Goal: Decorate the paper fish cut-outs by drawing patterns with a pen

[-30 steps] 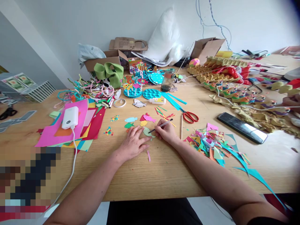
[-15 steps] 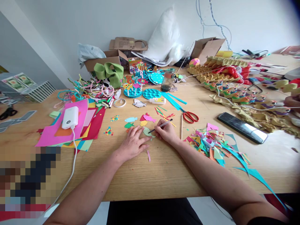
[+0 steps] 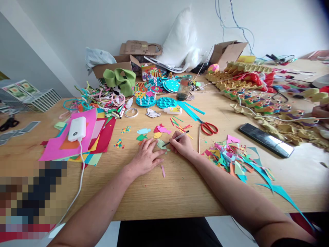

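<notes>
My right hand [image 3: 181, 144] grips a pen [image 3: 181, 136] whose tip touches a pale green paper fish [image 3: 161, 144] with dark lines drawn on it. My left hand [image 3: 147, 157] lies flat on the table with fingers spread, its fingertips beside or on the fish's left edge; which, I cannot tell. Just beyond the hands lie a light blue paper fish [image 3: 143, 131], a green one [image 3: 141, 137], a yellow one [image 3: 157, 136] and a pink one [image 3: 163, 129] overlapping a red one. A thin pink paper strip [image 3: 163, 171] rests below my left fingers.
Red-handled scissors [image 3: 209, 128], a thin wooden stick [image 3: 199, 139] and a pile of paper scraps [image 3: 232, 156] are on the right, near a phone [image 3: 266, 140]. A glue bottle [image 3: 173, 110] lies farther back. Left are coloured sheets [image 3: 55, 145] under a white power bank [image 3: 77, 128] with a cable.
Almost nothing differs. The pen tip stays on the pale green fish, and the left hand keeps its place.
</notes>
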Available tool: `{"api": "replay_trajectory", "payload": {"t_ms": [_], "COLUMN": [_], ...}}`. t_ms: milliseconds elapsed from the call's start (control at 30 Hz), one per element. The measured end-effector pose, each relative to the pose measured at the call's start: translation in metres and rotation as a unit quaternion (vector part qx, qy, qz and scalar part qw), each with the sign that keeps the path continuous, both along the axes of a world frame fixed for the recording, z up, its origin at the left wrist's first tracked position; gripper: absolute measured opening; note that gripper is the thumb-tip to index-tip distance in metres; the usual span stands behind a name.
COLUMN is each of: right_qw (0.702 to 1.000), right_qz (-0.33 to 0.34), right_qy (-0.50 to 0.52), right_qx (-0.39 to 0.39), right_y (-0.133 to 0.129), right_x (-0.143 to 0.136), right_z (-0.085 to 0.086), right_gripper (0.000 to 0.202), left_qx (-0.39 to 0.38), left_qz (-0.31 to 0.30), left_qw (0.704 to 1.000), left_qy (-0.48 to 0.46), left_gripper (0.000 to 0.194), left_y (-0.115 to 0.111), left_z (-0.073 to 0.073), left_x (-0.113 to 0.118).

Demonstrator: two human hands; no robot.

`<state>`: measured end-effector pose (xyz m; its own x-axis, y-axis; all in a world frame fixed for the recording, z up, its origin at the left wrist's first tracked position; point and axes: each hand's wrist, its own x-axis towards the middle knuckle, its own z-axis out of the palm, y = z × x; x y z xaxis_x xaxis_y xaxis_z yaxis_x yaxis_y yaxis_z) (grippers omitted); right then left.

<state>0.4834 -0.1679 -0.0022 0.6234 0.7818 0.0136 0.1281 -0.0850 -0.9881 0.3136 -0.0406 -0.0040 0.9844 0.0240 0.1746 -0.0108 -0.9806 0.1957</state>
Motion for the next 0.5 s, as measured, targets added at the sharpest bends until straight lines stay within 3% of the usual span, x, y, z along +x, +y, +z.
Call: {"api": "replay_trajectory", "payload": {"t_ms": [500], "right_qw": [1.0], "right_qz": [-0.005], "right_qy": [0.006], "right_qx": [-0.006], "right_y": [0.0], "right_x": [-0.0007], "right_z": [0.0005], "right_gripper": [0.014], "left_qx": [-0.01], "left_qz": [-0.001], "left_qw": [1.0], "left_qy": [-0.007], "left_gripper": [0.037], "left_y": [0.0011], "left_z": [-0.002], "left_x": [-0.0002]}}
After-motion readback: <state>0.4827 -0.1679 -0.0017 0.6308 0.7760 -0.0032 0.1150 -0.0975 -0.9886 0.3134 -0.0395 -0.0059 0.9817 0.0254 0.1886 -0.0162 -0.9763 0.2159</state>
